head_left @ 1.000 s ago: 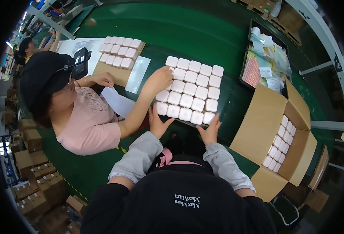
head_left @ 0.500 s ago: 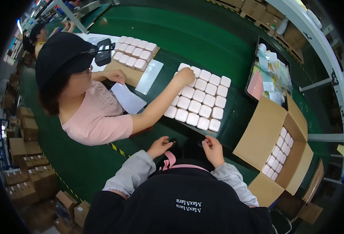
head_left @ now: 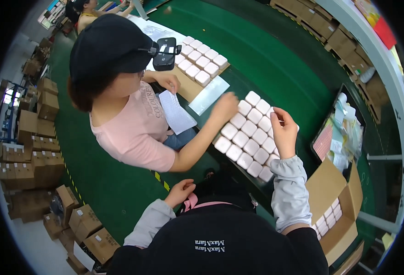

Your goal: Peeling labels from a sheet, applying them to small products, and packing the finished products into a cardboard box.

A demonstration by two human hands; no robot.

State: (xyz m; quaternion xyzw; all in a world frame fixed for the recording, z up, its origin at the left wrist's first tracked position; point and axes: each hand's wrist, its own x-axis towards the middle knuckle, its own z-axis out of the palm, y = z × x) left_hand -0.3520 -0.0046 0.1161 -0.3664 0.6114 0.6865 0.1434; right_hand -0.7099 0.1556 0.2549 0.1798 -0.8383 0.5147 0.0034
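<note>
Rounded square white boxes [head_left: 251, 146] lie in close rows on the dark green table in front of me. My right hand [head_left: 284, 133] reaches over the right side of these rows, its thumb and fingers bent together at a box near the far right. The hand itself hides part of that column, and whatever sits between the fingertips cannot be made out. Close to my waist, my left hand [head_left: 180, 192] hangs with curled fingers, nothing visible in it, beside a pink strap [head_left: 190, 201]. A co-worker's hand [head_left: 225, 107], slightly blurred, is at the rows' far left edge.
The co-worker [head_left: 128, 128] at my left holds a white sheet [head_left: 176, 113]. More white boxes [head_left: 197, 57] stand on cardboard beyond a pale strip [head_left: 209, 95]. An open carton [head_left: 332, 183] with white boxes stands at right, near a black tray [head_left: 318, 142] of papers and bags.
My right hand has moved from before my waist forward onto the white boxes. The co-worker's hand has drawn off the box rows toward the left. The view has shifted; my left hand stays low.
</note>
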